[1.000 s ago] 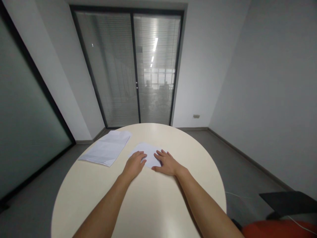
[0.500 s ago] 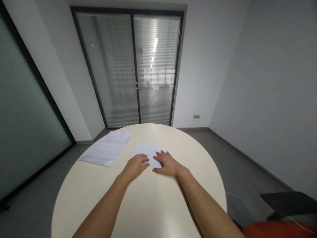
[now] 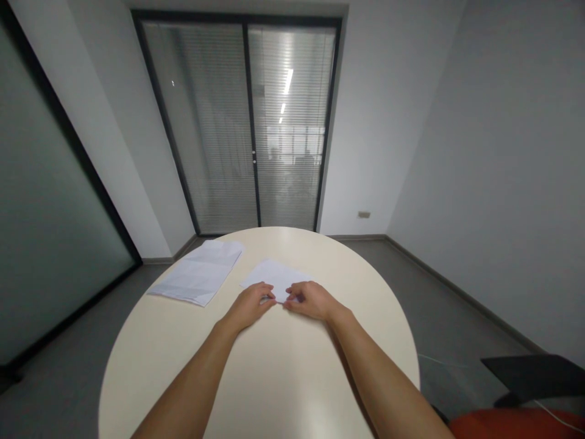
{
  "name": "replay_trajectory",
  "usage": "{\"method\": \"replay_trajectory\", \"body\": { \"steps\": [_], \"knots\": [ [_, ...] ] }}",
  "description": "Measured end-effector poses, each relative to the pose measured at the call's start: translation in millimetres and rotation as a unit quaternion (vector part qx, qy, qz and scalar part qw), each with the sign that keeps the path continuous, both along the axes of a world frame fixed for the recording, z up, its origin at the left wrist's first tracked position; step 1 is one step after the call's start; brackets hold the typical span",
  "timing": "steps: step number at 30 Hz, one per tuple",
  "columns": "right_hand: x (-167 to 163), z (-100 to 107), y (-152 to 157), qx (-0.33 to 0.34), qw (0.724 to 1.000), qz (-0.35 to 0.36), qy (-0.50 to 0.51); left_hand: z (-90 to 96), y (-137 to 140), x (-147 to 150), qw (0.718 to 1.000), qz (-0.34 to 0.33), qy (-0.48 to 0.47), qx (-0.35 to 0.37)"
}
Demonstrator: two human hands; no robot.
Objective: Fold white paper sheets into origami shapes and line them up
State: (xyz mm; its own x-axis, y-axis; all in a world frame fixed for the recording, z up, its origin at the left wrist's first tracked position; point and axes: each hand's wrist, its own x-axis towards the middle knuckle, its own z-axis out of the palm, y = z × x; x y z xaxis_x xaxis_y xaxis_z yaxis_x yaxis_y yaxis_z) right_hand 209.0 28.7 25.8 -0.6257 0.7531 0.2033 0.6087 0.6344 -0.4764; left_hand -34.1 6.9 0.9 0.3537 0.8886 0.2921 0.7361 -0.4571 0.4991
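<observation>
A small white sheet of paper (image 3: pixel 274 272) lies flat near the middle of the round table, its near edge between my hands. My left hand (image 3: pixel 251 305) pinches the near edge on the left, thumb and fingers close together. At the right part of the same edge, my right hand (image 3: pixel 311 300) has its fingers curled in and its thumb against the paper. Both hands cover the sheet's near corners.
A larger stack of creased white paper (image 3: pixel 196 273) lies on the left of the cream round table (image 3: pixel 269 384). At the lower right stands a chair with a red seat (image 3: pixel 507 425) and a black armrest (image 3: pixel 539 373). Beyond the table is a glass door (image 3: pixel 287 195) with blinds.
My right hand's spread fingers have curled in to a pinch at the paper's near edge. My left hand has barely moved, its thumb and fingers slightly closer together.
</observation>
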Motion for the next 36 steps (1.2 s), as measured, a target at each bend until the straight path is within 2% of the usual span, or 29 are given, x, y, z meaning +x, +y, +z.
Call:
{"method": "replay_trajectory", "body": {
  "steps": [8,11,15,24,30,36],
  "knots": [
    [-1.9,12.0,-7.3,-0.012,1.000,-0.028,-0.002,1.3,-0.9,0.6,1.000,0.011,-0.011,0.001],
    [0.5,13.8,-8.2,-0.028,0.999,-0.015,0.005,4.2,-2.7,1.3,1.000,0.028,-0.006,-0.003],
    [3.0,9.4,-3.6,-0.033,0.999,-0.019,0.013,8.1,-4.1,1.4,0.999,0.044,0.008,-0.008],
    [6.3,-6.2,10.8,-0.017,0.991,-0.128,0.039,10.9,-4.6,2.3,0.996,0.081,0.045,0.001],
    [2.7,-5.9,8.2,-0.010,0.988,-0.151,0.023,10.9,-5.7,3.7,0.996,0.083,0.043,0.010],
    [-0.6,-10.0,9.9,0.009,0.987,-0.163,0.013,2.7,-1.7,6.2,0.996,0.075,0.035,0.037]
  ]
}}
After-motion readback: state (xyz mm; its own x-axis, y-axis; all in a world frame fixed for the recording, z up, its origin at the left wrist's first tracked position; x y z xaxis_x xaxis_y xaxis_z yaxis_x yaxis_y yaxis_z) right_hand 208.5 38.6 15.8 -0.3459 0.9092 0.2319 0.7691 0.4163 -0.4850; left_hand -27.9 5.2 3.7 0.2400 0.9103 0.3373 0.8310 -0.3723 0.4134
